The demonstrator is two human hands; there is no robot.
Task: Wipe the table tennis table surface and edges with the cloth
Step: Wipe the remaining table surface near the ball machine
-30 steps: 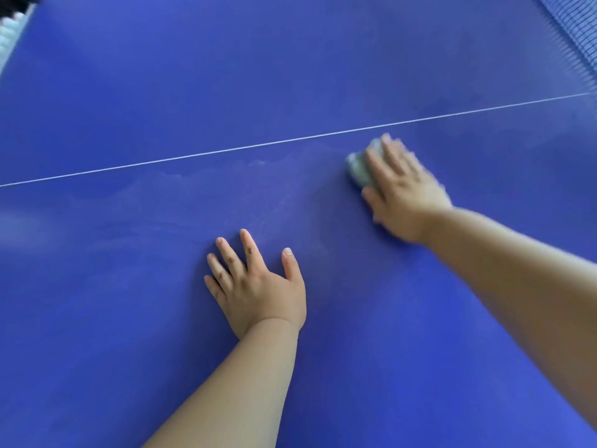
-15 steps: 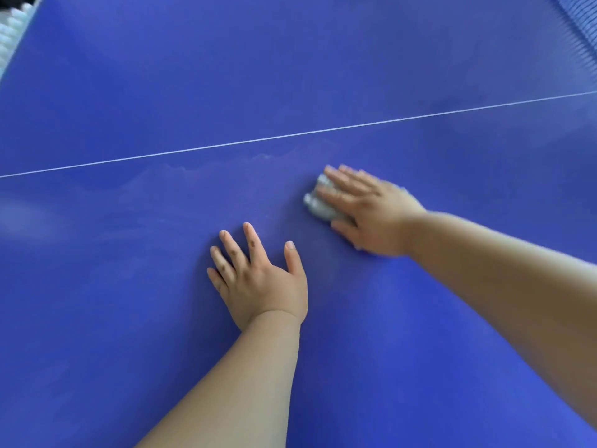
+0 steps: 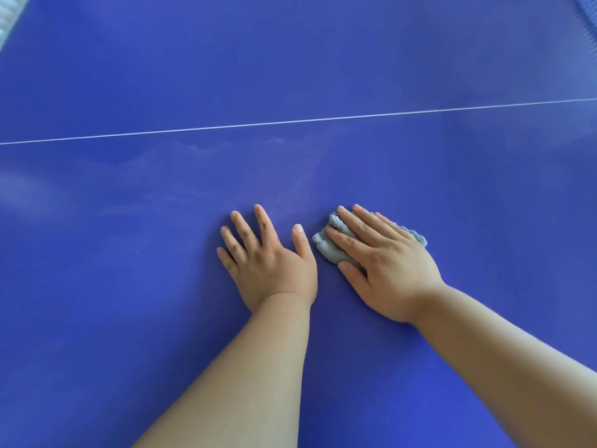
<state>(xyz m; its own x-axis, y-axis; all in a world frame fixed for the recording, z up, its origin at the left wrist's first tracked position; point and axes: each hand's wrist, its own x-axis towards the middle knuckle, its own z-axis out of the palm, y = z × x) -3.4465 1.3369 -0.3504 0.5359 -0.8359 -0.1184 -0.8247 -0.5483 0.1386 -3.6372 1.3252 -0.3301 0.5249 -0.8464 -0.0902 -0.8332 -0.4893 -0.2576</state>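
The blue table tennis table [image 3: 129,302] fills the view, with a thin white centre line [image 3: 290,121] running across it. A folded grey cloth [image 3: 326,245] lies on the surface under my right hand [image 3: 384,263], which presses it flat with straight fingers; only the cloth's left and far edges show. My left hand [image 3: 268,263] rests flat on the table just left of the cloth, fingers spread, its thumb close to the cloth but apart from it.
The net [image 3: 586,17] shows at the top right corner. The table's left edge and a pale floor [image 3: 8,21] appear at the top left. Faint wipe streaks [image 3: 200,176] mark the surface beyond my hands.
My right hand has slid the cloth from near the white line toward me and leftward, ending beside my left hand. My left hand has stayed in place.
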